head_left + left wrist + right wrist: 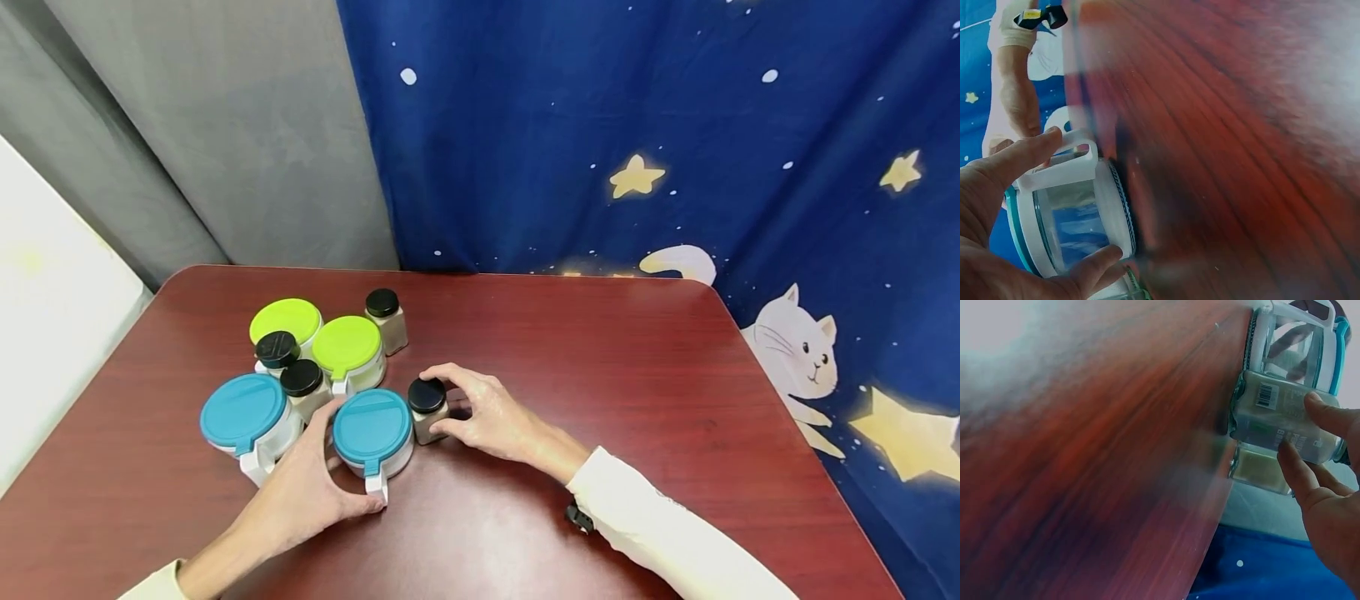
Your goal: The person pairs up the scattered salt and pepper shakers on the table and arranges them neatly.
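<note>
Right hand (489, 414) around jar (430, 426); black lid (427, 395)

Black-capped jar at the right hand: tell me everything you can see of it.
The black-capped jar has a squarish, pale, glass-like body with a barcode and printed lettering. Its round cap is on. It is upright, apparently on the table, close beside a blue-lidded jar. The right hand grips it.

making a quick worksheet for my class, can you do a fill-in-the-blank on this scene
The left hand grips one of ____ blue-lidded pots.
The right hand holds a small jar with a ____ lid.
The other two pots have ____ lids.
The white animal printed on the blue curtain is a ____.
Missing words: two; black; green; cat
</note>
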A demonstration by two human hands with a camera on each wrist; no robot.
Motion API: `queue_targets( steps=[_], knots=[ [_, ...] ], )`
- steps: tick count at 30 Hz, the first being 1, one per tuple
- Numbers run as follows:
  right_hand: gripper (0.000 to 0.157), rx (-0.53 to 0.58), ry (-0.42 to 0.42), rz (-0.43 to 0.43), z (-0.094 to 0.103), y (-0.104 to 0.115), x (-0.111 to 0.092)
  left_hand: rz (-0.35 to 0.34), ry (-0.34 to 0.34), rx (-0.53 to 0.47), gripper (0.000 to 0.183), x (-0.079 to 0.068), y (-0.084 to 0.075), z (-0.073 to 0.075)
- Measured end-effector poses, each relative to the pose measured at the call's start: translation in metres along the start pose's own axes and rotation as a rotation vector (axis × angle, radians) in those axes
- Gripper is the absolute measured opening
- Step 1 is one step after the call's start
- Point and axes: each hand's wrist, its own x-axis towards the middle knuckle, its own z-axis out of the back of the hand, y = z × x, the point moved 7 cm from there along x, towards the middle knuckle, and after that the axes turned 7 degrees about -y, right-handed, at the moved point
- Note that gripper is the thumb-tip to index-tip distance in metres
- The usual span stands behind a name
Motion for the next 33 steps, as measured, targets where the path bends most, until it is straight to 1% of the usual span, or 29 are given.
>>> queue_targets(
  steps=[3, 6, 13, 15, 20, 23, 27, 30, 33],
  knots=[
    [0.063, 0.019, -0.012, -0.02, 0.008, -0.001, -0.002, -0.008, -0.007, -0.029, 0.125, 0.006, -0.006, -0.003],
    [0.062, 0.031, -0.031, -0.038, 0.018, -0.002, -0.007, -0.026, -0.007, -0.045, 0.123, 0.013, -0.014, -0.01],
    [0.062, -0.033, -0.118, -0.039, 0.055, -0.001, -0.014, -0.106, -0.013, -0.132, 0.118, 0.042, -0.039, -0.031],
    [0.063, -0.043, -0.144, -0.05, 0.069, -0.003, -0.018, -0.119, -0.021, -0.122, 0.118, 0.052, -0.047, -0.038],
    [0.063, -0.095, -0.223, -0.1, 0.109, -0.01, -0.029, -0.17, -0.039, -0.069, 0.117, 0.079, -0.072, -0.062],
    [0.063, -0.131, -0.258, -0.118, 0.13, -0.015, -0.035, -0.201, -0.02, -0.055, 0.116, 0.096, -0.086, -0.076],
    [0.064, -0.178, -0.293, -0.148, 0.155, -0.023, -0.044, -0.221, 0.028, -0.035, 0.116, 0.112, -0.102, -0.096],
    [0.064, -0.2, -0.31, -0.168, 0.17, -0.03, -0.049, -0.22, 0.061, -0.033, 0.116, 0.125, -0.111, -0.111],
    [0.063, -0.224, -0.329, -0.172, 0.185, -0.039, -0.052, -0.231, 0.093, -0.056, 0.116, 0.138, -0.117, -0.127]
  ],
)
